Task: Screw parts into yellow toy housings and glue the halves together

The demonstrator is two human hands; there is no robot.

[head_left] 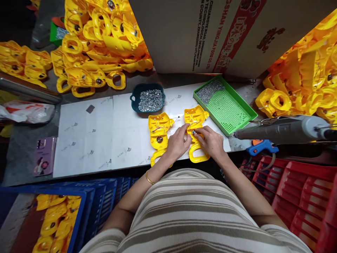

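In front of me lies a yellow plastic shell half (195, 114) with thin wires inside and a ring-shaped handle toward me. My left hand (179, 141) is at its left edge, fingers closed against the shell. From the right, my right hand (211, 141) has its thumb and forefinger on a small round metal part (194, 133) within the shell; the fingers partly cover it. A second yellow shell half (159, 128) lies just left, with wires and a round dark disc (159, 139); my left forearm overlaps its handle.
A dark teal bowl (134, 105) and a green tray (238, 109) hold small screws. Yellow shells (105, 45) pile at the back left, others at right. A carton (181, 42) stands behind. An electric screwdriver (276, 130), blue glue gun (259, 148) and phone (44, 156) lie around.
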